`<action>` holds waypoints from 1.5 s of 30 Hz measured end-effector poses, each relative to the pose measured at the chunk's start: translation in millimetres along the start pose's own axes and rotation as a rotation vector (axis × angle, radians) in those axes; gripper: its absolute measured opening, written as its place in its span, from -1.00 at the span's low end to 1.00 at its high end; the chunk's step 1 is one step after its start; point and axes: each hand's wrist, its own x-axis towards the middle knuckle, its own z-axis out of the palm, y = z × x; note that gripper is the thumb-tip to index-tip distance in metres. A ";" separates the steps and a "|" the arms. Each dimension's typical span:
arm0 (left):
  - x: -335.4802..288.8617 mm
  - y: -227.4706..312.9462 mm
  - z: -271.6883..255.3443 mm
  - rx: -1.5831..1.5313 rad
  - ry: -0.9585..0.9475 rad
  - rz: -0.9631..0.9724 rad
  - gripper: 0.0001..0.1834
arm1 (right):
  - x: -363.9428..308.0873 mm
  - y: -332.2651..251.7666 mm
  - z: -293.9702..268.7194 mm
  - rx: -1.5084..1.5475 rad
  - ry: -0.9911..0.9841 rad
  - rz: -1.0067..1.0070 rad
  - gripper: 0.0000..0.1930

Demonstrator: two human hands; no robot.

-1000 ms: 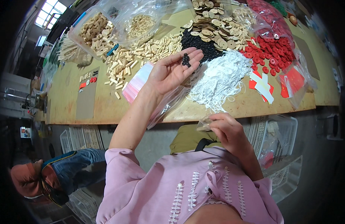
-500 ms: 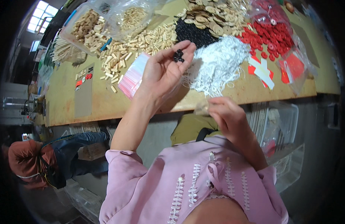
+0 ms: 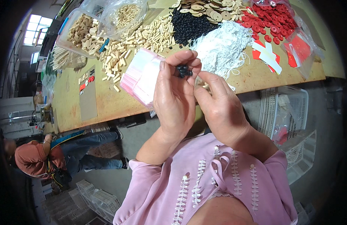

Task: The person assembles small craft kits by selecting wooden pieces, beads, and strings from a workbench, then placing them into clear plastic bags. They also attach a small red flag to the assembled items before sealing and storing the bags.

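Observation:
My left hand (image 3: pixel 176 99) is cupped palm up above the table's near edge, its fingers curled round several small black rings (image 3: pixel 183 71). Close beside it, my right hand (image 3: pixel 220 108) is closed in a pinch on a small clear plastic bag (image 3: pixel 202 83), mostly hidden by the fingers; something pale brown shows through it. A stack of clear bags with pink edges (image 3: pixel 138 80) lies left of my left hand. Beyond both hands are a heap of black rings (image 3: pixel 194 28) and a pile of white string (image 3: pixel 218 48).
Wooden blocks and pegs (image 3: pixel 115 62) spread left, beside a plastic tub (image 3: pixel 77 32). Wooden discs (image 3: pixel 214 13), red discs (image 3: pixel 269 22) and red and white cards (image 3: pixel 267 56) lie to the right. A cardboard strip (image 3: pixel 88 99) holds sample pieces. Another person (image 3: pixel 42 157) stands at left; crates (image 3: pixel 290 112) sit below right.
My left hand has come lower and nearer me, its fingers curling more round the black rings. My right hand has risen with the bag to meet it. The other person has shifted.

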 end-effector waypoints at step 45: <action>-9.9 -26.3 -34.1 0.921 -0.486 0.188 -0.64 | -15.3 24.4 -61.9 0.240 -0.033 0.044 -0.76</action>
